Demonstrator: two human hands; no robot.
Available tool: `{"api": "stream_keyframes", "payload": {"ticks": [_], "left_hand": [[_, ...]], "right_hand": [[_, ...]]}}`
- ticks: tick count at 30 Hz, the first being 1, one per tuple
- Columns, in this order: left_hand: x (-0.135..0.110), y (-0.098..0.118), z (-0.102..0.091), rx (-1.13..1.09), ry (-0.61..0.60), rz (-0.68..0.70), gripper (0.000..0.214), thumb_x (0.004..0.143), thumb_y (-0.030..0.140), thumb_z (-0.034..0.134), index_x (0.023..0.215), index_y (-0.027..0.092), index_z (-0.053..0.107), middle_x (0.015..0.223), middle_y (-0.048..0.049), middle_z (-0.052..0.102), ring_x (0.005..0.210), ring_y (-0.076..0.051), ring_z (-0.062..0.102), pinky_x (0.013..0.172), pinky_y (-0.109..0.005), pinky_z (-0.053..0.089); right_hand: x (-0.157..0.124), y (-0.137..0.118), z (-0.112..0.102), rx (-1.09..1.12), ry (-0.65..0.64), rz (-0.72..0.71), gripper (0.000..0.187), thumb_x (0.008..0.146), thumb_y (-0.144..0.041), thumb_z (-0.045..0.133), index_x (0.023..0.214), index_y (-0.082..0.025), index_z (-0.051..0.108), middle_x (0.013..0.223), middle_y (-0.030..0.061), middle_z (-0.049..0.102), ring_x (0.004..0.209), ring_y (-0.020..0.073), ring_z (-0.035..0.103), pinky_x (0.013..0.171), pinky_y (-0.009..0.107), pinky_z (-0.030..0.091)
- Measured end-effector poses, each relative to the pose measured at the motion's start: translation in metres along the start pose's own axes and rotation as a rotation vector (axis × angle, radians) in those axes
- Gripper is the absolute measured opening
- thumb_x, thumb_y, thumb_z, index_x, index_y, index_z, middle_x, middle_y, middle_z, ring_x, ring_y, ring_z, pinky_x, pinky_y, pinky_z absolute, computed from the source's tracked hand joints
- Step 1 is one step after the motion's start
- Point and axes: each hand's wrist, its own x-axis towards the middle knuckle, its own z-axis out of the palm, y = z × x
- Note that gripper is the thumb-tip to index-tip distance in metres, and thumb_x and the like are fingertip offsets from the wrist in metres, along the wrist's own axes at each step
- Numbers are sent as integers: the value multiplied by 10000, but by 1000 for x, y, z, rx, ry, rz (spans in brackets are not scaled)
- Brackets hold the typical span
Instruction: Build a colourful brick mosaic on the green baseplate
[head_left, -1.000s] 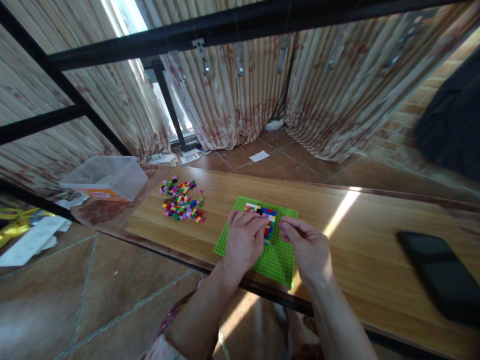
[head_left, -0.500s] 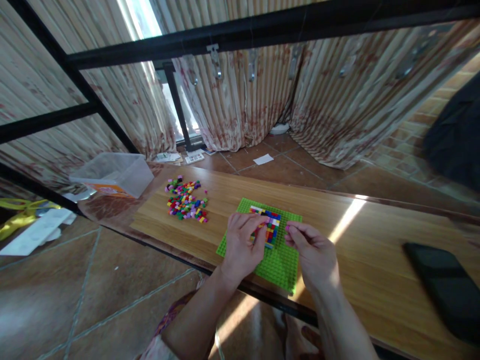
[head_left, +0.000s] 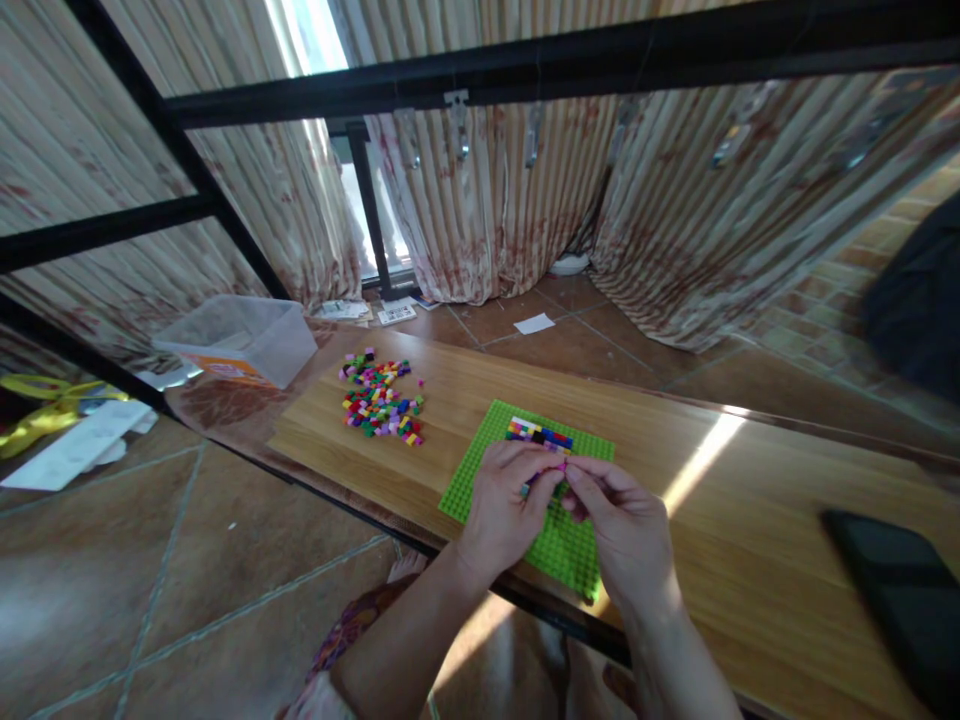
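Observation:
A green studded baseplate (head_left: 480,455) lies on the wooden table top (head_left: 720,520) with a patch of small coloured bricks (head_left: 538,434) built on its far side. My left hand (head_left: 510,500) rests on the plate with its fingers curled, the fingertips meeting those of my right hand. My right hand (head_left: 626,530) is closed in a pinch on a tiny pink brick (head_left: 561,467) just in front of the built patch. A loose pile of coloured bricks (head_left: 381,400) sits on the table to the left.
A clear plastic tub (head_left: 238,338) stands at the table's left end. A black phone (head_left: 907,600) lies flat at the right. Black metal frame bars (head_left: 525,65) cross overhead. Curtains hang behind, over a tiled floor with scattered papers (head_left: 75,445).
My two hands have come together over the plate; the right hand moved left with the pink brick to the left fingertips. The view has shifted slightly rightward.

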Motion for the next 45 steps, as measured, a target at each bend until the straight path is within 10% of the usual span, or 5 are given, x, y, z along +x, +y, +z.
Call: {"api": "stream_keyframes", "payload": {"ticks": [7,45], "left_hand": [[0,-8,1,316,-51,88,112,916,252,644,945,279,748,951,-8,747,921,-184,633,973,-432,378],[1,-2,13,209,-14,-87,87,840,176,708,807,251,738,883,-2,745,903,-194,646,943,-445,406]], "right_hand": [[8,4,-11,5,225,-26,341,689,-446,800,878,-168,745,714,42,733,525,110,582,483,233,454],[9,7,-2,-69,99,86,381,616,-480,819,819,-163,761,683,41,723,606,144,621,549,256,493]]}}
